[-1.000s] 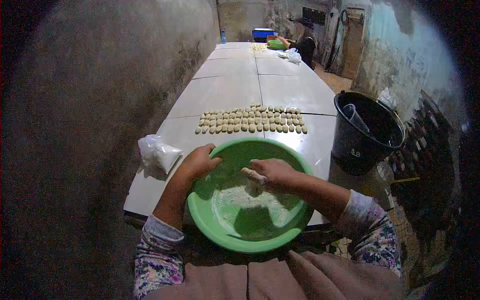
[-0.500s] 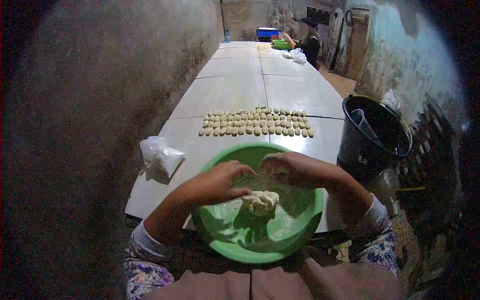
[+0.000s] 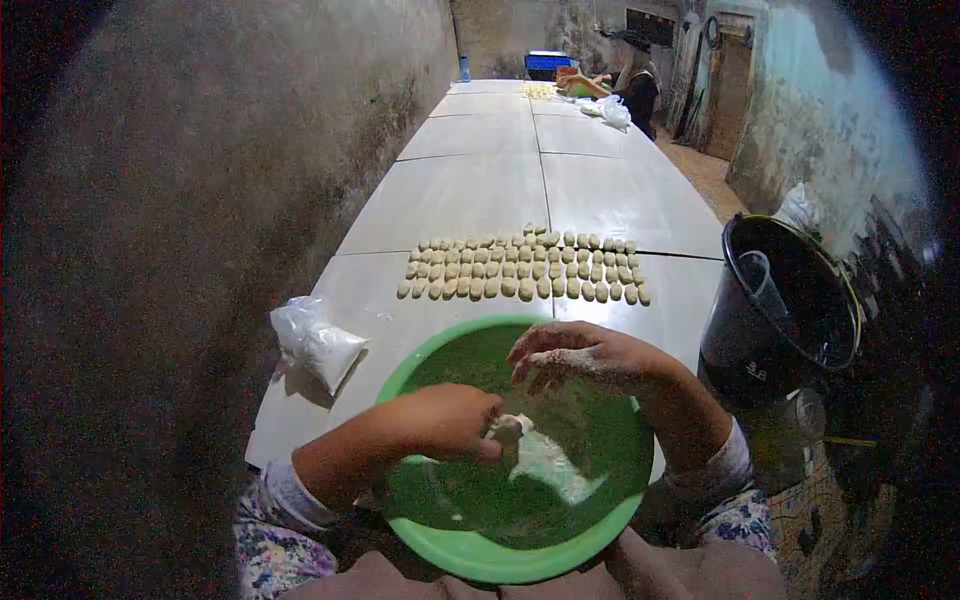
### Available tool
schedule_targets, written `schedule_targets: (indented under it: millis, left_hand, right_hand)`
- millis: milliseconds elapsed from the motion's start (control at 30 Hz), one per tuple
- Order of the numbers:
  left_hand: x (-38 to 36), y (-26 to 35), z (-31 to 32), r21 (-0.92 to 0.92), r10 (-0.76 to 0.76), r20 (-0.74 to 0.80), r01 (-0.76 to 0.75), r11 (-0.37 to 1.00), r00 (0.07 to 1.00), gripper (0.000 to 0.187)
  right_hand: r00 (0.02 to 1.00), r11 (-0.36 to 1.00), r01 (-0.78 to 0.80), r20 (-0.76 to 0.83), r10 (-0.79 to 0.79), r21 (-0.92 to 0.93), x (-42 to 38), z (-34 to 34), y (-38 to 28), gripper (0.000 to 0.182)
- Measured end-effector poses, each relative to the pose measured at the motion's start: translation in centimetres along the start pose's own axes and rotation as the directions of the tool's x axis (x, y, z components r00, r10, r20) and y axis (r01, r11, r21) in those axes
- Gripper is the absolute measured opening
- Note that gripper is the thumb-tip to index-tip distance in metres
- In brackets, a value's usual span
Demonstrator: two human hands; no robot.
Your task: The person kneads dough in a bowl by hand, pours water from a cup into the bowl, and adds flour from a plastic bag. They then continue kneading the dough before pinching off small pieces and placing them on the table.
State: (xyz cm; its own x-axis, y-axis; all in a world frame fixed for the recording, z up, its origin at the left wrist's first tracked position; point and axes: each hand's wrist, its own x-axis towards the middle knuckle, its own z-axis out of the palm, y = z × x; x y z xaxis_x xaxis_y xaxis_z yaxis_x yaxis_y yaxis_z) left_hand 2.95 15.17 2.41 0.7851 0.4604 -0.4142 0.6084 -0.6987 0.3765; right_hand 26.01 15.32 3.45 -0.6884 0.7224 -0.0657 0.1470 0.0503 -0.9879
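Observation:
A green plastic bowl (image 3: pixel 455 550) rests at the near edge of the white table, tilted toward me, with pale dough (image 3: pixel 545 462) stuck to its floor. My left hand (image 3: pixel 446 420) is inside the bowl, fingers closed on a small lump of the dough at its tip. My right hand (image 3: pixel 575 358) hovers over the far side of the bowl, floury, fingers curled loosely and holding nothing that I can see. Rows of small dough pieces (image 3: pixel 522 275) lie on the table beyond the bowl.
A clear plastic bag of white powder (image 3: pixel 318 343) lies left of the bowl. A black bucket (image 3: pixel 782 300) with a cup inside stands to the right of the table. Another person (image 3: pixel 632 88) works at the far end beside a blue crate (image 3: pixel 549 62).
The left hand let go of the bowl's rim and came inside to grip dough. The big dough lump held up half a second ago is down; the bowl sits nearer and lower.

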Motion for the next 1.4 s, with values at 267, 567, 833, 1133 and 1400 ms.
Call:
schedule_targets:
  millis: [267,567,833,1133,1400]
  left_hand:
    - [-1.0,-4.1,-0.5,-0.764,0.009,-0.239,-0.194,0.616,0.971,0.045]
    - [-1.4,-3.5,-0.8,-0.830,-0.002,-0.213,-0.180,0.528,0.977,0.050]
    - [-1.9,-1.4,-1.2,-0.655,-0.104,-0.151,-0.021,0.756,0.983,0.043]
    - [-1.3,-1.5,0.0,-0.209,0.087,-0.297,-0.153,0.966,0.951,0.036]
    - [-1.1,-0.2,-0.4,-0.119,-0.098,-0.084,0.088,0.989,0.992,0.036]
  right_hand:
    - [0.990,0.986,0.141,-0.004,-0.142,-0.084,1.6,-0.3,2.9,0.036]
    - [0.932,0.867,0.262,-0.121,-0.341,-0.423,1.6,1.8,2.7,0.050]
    - [0.994,0.739,0.100,0.025,-0.111,-0.666,0.7,3.5,-0.1,0.024]
    - [0.990,0.695,0.139,0.098,-0.098,-0.706,0.1,3.4,0.6,0.027]
    - [0.989,0.631,0.139,0.139,-0.050,-0.763,0.3,2.4,2.0,0.043]
